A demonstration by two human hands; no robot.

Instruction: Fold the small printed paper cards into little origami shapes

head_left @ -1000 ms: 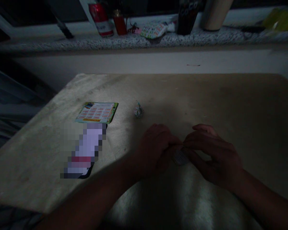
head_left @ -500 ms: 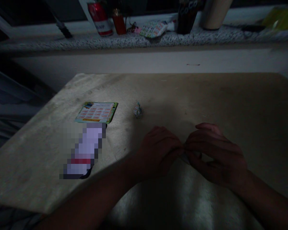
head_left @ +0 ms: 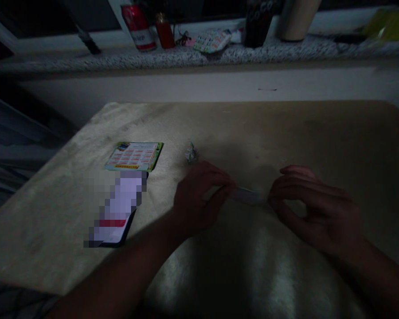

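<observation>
In dim light, my left hand [head_left: 199, 197] and my right hand [head_left: 314, 206] hover over a beige table [head_left: 286, 133], a hand's width apart. Between them stretches a small pale strip [head_left: 248, 195], pinched at each end by the fingertips of both hands. A small crumpled wrapper [head_left: 191, 153] lies on the table just beyond my left hand.
A phone [head_left: 118, 208] with a lit screen lies at the left, with a colourful printed card [head_left: 134, 156] just beyond it. A speckled ledge at the back holds a red can [head_left: 135, 24], a small red bottle [head_left: 164, 31], a dark cup [head_left: 257, 22] and a printed packet [head_left: 211, 40].
My hands were pressed together around the small pale piece. They have drawn apart, left hand leftward and right hand rightward, and the piece is now stretched out between them.
</observation>
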